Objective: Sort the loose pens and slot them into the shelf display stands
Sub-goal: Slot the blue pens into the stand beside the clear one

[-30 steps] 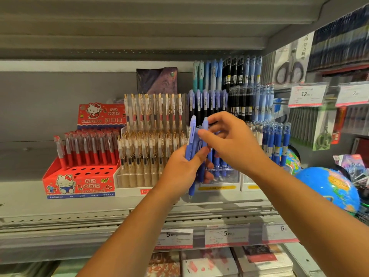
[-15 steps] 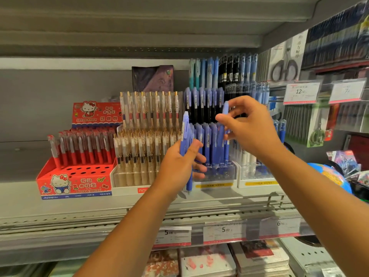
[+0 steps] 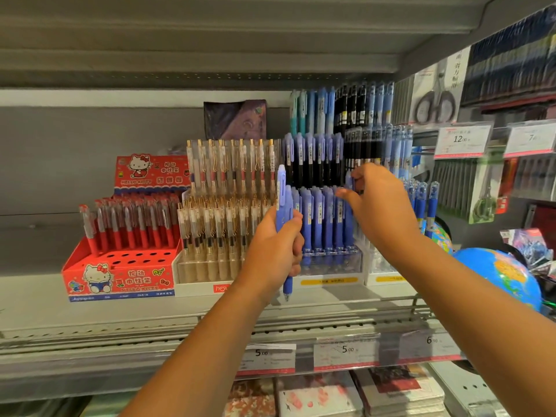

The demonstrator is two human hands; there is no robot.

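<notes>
Near the middle of the shelf [image 3: 90, 314], just back from its front edge, the left hand [image 3: 275, 251] is gripping a few loose blue pens [image 3: 282, 200] upright in a closed fist, tips poking out below. The right hand [image 3: 382, 206] is pinching one more blue pen [image 3: 348, 183] by its top, at the right end of the front row in the clear stand [image 3: 331, 263]. Half a second ago it was holding that pen higher. The red box [image 3: 120, 281] is showing "HELLO KITTY", and front-edge price tags [image 3: 264, 355] are reading 5.00, 5.00.
</notes>
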